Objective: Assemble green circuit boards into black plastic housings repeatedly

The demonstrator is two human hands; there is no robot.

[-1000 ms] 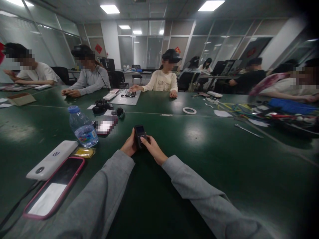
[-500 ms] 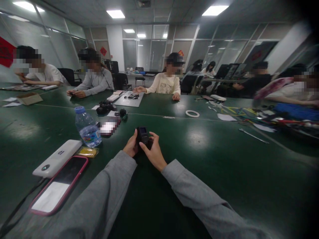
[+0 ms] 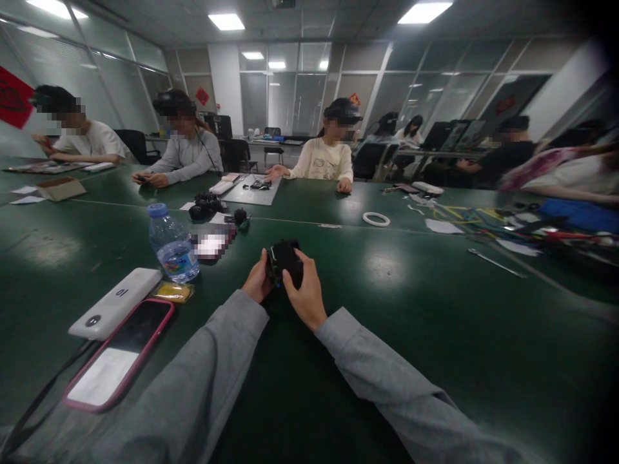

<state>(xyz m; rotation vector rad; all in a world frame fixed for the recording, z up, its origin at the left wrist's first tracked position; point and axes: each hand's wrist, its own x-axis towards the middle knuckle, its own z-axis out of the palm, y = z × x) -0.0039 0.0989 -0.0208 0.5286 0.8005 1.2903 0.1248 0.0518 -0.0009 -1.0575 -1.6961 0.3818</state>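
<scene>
A small black boxy device (image 3: 286, 260) is held just above the green table, between my two hands. My left hand (image 3: 258, 278) grips its left side, the thumb up along the edge. On the other side, my right hand (image 3: 307, 289) has its thumb on the near face and its fingers around the right edge. A tiny blue spot shows low on the device; its far side is hidden. Left of my hands stand a water bottle (image 3: 173, 248), a small yellow packet (image 3: 173, 292), a white power bank (image 3: 116, 306) and a pink-cased phone (image 3: 120, 354).
Across the green table (image 3: 411, 309), black gear (image 3: 207, 206) lies near a white board (image 3: 251, 193). A white ring (image 3: 376, 219), a wrench-like metal tool (image 3: 496, 263) and tangled cables (image 3: 483, 222) are to the right. Several people sit around, one opposite me (image 3: 326, 158).
The black device has been turned: its small screen face showed before, and now a plain dark face is toward me. My right hand has shifted its grip along with it.
</scene>
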